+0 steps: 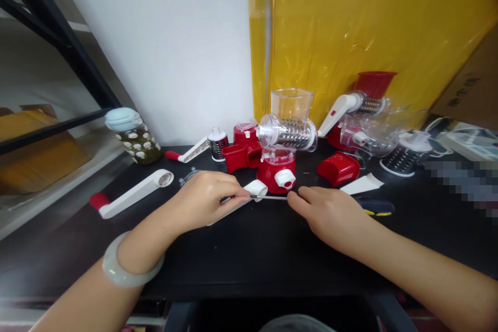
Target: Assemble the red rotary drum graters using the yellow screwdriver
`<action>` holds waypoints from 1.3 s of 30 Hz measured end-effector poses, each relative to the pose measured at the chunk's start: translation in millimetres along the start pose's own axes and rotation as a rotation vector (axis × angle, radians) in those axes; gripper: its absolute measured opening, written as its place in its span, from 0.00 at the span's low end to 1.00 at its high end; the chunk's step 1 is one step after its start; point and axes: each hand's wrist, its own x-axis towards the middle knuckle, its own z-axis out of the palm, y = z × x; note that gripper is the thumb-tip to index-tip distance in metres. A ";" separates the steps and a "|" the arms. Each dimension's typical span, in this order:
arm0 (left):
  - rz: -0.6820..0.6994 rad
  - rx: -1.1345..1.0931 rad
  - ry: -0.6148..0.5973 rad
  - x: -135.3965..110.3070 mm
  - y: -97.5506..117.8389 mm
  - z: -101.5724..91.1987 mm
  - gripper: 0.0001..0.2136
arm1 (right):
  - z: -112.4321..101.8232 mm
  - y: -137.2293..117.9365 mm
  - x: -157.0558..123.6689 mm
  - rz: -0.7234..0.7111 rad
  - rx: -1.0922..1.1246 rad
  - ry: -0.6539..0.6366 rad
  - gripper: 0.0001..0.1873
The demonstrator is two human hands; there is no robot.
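Observation:
My right hand [327, 212] is closed around a screwdriver, its thin metal shaft [272, 197] pointing left. A dark blue and yellow handle [375, 206] shows past my right wrist, in line with the shaft; my hand hides the join. My left hand [212, 197] pinches thumb and finger at the shaft's dark tip; anything tiny between them is too small to make out. Behind both hands stands a rotary grater with a red base [276, 172], clear hopper [291, 102] and metal drum [293, 133]. A white crank handle [254, 188] lies partly behind my left fingers.
Another white crank [134, 198] with a red knob lies left, near a patterned bottle [136, 140]. Red pusher [338, 168], grating drums [218, 142] and a second grater [365, 114] stand along the back. The black table [249, 254] has an open drawer below its front edge.

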 end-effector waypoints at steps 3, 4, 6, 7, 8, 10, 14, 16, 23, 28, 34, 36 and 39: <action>0.015 0.004 0.019 1.0 0.9 1.9 0.08 | 0.4 0.1 0.6 -0.002 0.008 -0.016 0.16; 0.021 0.004 0.032 1.3 1.1 2.8 0.07 | 0.7 0.1 0.4 -0.001 0.010 -0.023 0.16; 0.029 0.003 0.057 1.5 1.2 5.2 0.07 | 1.6 0.0 -0.4 0.004 0.015 -0.037 0.17; 0.030 0.002 0.063 1.5 1.1 6.4 0.07 | 2.1 -0.1 -0.8 0.006 0.017 -0.045 0.17; 0.031 -0.001 0.065 1.6 0.8 7.7 0.07 | 2.7 -0.2 -1.2 0.006 0.019 -0.050 0.17; 0.032 -0.015 0.064 1.8 0.2 9.6 0.07 | 3.8 -0.4 -1.6 0.009 0.023 -0.059 0.17; 0.025 -0.037 0.076 2.3 0.1 9.3 0.06 | 4.0 -1.3 -1.0 0.028 0.040 -0.069 0.17; 0.007 -0.025 0.052 2.3 0.9 7.1 0.06 | 3.2 -2.0 -0.7 0.038 0.048 -0.083 0.17; -0.033 -0.040 -0.026 0.9 1.7 1.3 0.07 | 1.5 -3.1 0.2 0.056 0.053 -0.118 0.15; -0.035 -0.061 -0.032 0.5 -1.4 0.7 0.07 | 2.2 -2.2 -0.7 0.057 0.057 -0.106 0.16; -0.032 -0.061 -0.048 0.6 -3.0 1.7 0.08 | 1.5 -2.4 -0.8 0.056 0.065 -0.128 0.16; -0.038 -0.058 -0.057 0.8 -2.9 1.8 0.08 | 1.0 -2.3 0.0 0.056 0.073 -0.146 0.16; -0.048 -0.052 -0.060 1.1 -2.9 1.8 0.08 | 0.3 -2.0 0.6 0.059 0.080 -0.167 0.16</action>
